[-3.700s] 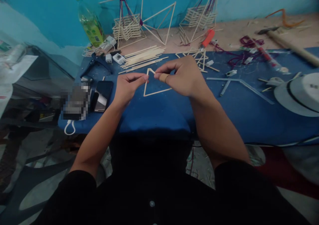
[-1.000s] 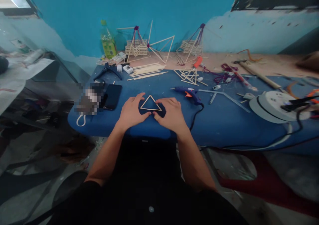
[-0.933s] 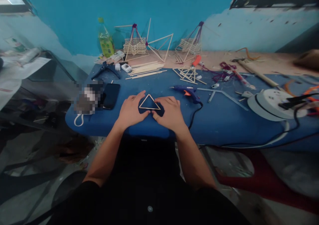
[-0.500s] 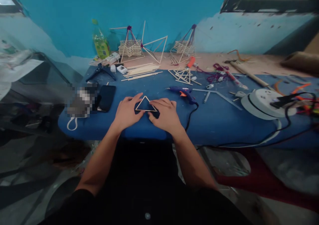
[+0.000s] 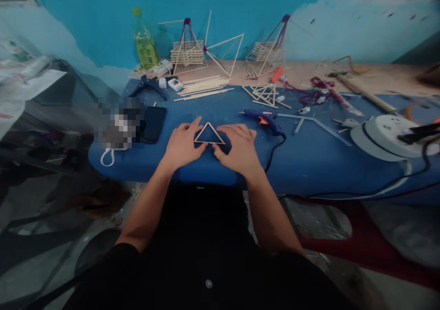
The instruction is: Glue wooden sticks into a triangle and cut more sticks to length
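Note:
A small triangle of thin wooden sticks (image 5: 209, 143) lies flat on the blue table cover (image 5: 309, 159), close to its near edge. My left hand (image 5: 181, 146) rests flat on the cover with thumb and forefinger against the triangle's left side. On the other side, my right hand (image 5: 239, 148) lies flat too, its fingertips at the right corner and base. Both hands have their fingers stretched out and hold nothing up.
A blue glue gun (image 5: 263, 116) with its black cord lies just right of my hands. A dark phone (image 5: 154, 123) lies to the left. Loose sticks (image 5: 202, 85), flat stick triangles (image 5: 263, 95), stick structures (image 5: 187, 52), a bottle (image 5: 145, 42) and a white round unit (image 5: 385, 136) stand around.
Earlier both hands pinched the triangle's top corner, held up off the cover. Now it lies flat between my flat hands. Over the last second only the view shifted slightly.

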Action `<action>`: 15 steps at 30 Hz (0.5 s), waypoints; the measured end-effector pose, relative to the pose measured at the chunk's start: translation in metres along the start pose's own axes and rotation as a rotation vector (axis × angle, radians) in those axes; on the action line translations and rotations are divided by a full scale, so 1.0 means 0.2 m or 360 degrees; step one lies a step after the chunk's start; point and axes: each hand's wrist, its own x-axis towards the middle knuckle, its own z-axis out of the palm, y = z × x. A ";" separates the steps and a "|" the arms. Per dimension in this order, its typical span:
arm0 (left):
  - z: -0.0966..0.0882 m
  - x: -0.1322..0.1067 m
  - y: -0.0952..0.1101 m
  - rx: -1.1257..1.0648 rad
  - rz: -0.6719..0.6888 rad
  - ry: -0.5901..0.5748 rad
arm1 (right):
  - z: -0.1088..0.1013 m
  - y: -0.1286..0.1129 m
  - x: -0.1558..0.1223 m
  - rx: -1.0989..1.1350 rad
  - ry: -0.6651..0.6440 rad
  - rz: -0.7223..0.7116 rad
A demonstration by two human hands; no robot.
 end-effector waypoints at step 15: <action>0.02 -0.02 0.04 0.0289 0.0376 0.0011 | 0.00 0.06 -0.03 0.0281 0.0409 0.0219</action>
